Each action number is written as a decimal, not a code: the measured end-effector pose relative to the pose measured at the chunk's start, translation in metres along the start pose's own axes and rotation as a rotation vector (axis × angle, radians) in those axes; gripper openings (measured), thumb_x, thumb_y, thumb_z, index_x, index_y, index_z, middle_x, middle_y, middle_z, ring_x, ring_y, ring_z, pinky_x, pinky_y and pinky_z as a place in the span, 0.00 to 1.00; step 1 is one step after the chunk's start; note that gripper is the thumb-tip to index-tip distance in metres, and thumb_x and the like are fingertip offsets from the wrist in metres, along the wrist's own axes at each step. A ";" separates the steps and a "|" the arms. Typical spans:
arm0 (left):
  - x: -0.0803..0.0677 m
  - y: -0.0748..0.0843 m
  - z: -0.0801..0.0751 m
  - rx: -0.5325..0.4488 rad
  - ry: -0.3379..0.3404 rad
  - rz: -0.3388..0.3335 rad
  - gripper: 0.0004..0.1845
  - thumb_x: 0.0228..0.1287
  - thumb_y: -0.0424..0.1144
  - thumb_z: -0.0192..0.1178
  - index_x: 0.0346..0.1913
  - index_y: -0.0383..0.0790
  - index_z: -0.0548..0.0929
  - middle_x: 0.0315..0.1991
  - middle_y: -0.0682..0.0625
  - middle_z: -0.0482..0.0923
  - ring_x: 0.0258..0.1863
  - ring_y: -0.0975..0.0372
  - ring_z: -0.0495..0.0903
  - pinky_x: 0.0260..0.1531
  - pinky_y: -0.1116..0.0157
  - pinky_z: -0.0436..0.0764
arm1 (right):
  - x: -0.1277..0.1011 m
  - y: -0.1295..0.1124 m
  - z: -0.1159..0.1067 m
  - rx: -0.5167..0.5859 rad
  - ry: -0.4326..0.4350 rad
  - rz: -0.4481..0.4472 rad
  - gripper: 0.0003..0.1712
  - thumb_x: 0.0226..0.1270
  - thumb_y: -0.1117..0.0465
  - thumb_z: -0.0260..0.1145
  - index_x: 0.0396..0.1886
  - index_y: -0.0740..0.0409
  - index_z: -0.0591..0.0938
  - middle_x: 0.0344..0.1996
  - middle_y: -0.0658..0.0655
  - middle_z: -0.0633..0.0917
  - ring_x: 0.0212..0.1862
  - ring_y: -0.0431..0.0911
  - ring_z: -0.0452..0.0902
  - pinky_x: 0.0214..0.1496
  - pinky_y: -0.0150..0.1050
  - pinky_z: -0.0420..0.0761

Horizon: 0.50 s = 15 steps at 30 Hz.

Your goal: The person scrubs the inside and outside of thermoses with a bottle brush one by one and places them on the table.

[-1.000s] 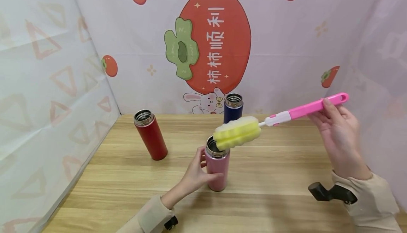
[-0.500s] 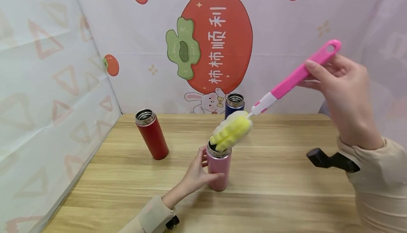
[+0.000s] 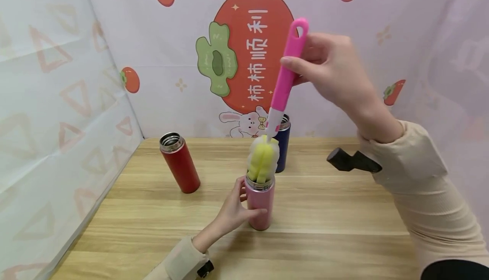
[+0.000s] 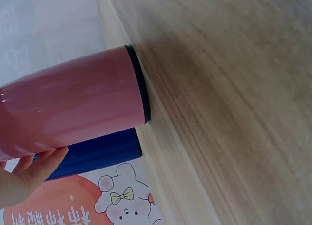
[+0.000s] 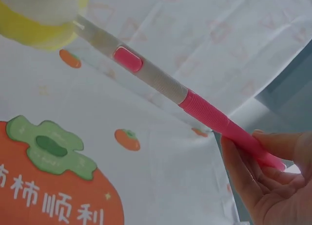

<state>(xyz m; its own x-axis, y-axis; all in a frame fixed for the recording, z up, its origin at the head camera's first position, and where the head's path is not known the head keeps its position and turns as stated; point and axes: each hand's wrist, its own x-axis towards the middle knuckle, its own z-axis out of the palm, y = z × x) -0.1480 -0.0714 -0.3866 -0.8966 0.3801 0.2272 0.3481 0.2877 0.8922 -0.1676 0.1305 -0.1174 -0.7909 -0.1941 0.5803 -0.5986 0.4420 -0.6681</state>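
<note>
Pink flask [image 3: 260, 203] stands mid-table [image 3: 336, 216], the left hand [image 3: 233, 212] wrapped round it, the right hand [image 3: 328, 72] pinching the brush [image 3: 284, 80] upright, sponge [image 3: 262, 163] half into the mouth; I'd keep it vertical and press straight down, bracing the flask firmly.

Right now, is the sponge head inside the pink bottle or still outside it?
Partly in. The sponge head stands upright with its lower end in the pink bottle mouth; most of it shows above the rim.
</note>
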 end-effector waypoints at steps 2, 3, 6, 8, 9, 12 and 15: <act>-0.002 0.008 -0.002 0.002 -0.001 0.006 0.41 0.43 0.32 0.69 0.59 0.37 0.56 0.54 0.43 0.67 0.48 0.53 0.71 0.46 0.55 0.73 | 0.001 -0.003 0.006 -0.033 -0.020 -0.029 0.18 0.57 0.56 0.62 0.42 0.65 0.77 0.32 0.58 0.83 0.32 0.42 0.81 0.37 0.31 0.78; -0.002 0.010 -0.003 0.003 -0.001 0.011 0.40 0.43 0.32 0.68 0.58 0.37 0.56 0.53 0.43 0.67 0.48 0.53 0.71 0.46 0.55 0.73 | 0.001 -0.004 0.008 -0.045 -0.027 -0.042 0.18 0.57 0.56 0.62 0.42 0.65 0.77 0.32 0.58 0.83 0.32 0.42 0.81 0.36 0.32 0.78; -0.003 0.013 -0.004 0.005 -0.003 0.006 0.40 0.44 0.31 0.68 0.59 0.37 0.56 0.54 0.43 0.67 0.48 0.53 0.71 0.46 0.55 0.73 | 0.002 -0.005 0.013 -0.068 -0.042 -0.077 0.17 0.57 0.56 0.63 0.41 0.64 0.78 0.30 0.56 0.83 0.30 0.41 0.80 0.35 0.32 0.78; -0.003 0.014 -0.004 0.005 -0.004 -0.001 0.40 0.44 0.32 0.68 0.59 0.37 0.56 0.54 0.43 0.66 0.48 0.53 0.71 0.47 0.55 0.73 | 0.001 -0.004 0.016 -0.077 -0.056 -0.090 0.16 0.57 0.56 0.63 0.39 0.64 0.78 0.29 0.55 0.83 0.29 0.40 0.80 0.34 0.33 0.78; -0.002 0.014 -0.004 0.005 -0.004 -0.004 0.40 0.44 0.32 0.68 0.59 0.37 0.56 0.54 0.43 0.67 0.48 0.53 0.71 0.47 0.55 0.73 | 0.001 -0.003 0.017 -0.079 -0.066 -0.091 0.16 0.57 0.56 0.63 0.39 0.64 0.78 0.28 0.54 0.83 0.29 0.40 0.80 0.34 0.33 0.78; -0.002 0.013 -0.004 0.005 -0.009 -0.020 0.40 0.44 0.33 0.68 0.59 0.38 0.56 0.54 0.44 0.66 0.49 0.54 0.71 0.47 0.56 0.73 | -0.001 0.000 0.021 -0.052 -0.093 -0.089 0.15 0.57 0.58 0.63 0.38 0.65 0.77 0.27 0.55 0.83 0.27 0.40 0.80 0.33 0.33 0.79; -0.002 0.012 -0.004 0.006 -0.014 -0.031 0.40 0.44 0.33 0.68 0.59 0.38 0.56 0.54 0.44 0.66 0.49 0.54 0.70 0.48 0.56 0.72 | -0.003 0.001 0.025 -0.018 -0.110 -0.086 0.14 0.57 0.60 0.63 0.37 0.66 0.77 0.26 0.55 0.83 0.27 0.40 0.80 0.32 0.33 0.79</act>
<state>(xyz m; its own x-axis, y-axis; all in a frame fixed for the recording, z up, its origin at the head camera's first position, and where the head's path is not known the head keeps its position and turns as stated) -0.1434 -0.0724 -0.3743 -0.9030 0.3835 0.1939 0.3220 0.3051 0.8962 -0.1684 0.1097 -0.1312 -0.7466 -0.3260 0.5799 -0.6631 0.4353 -0.6090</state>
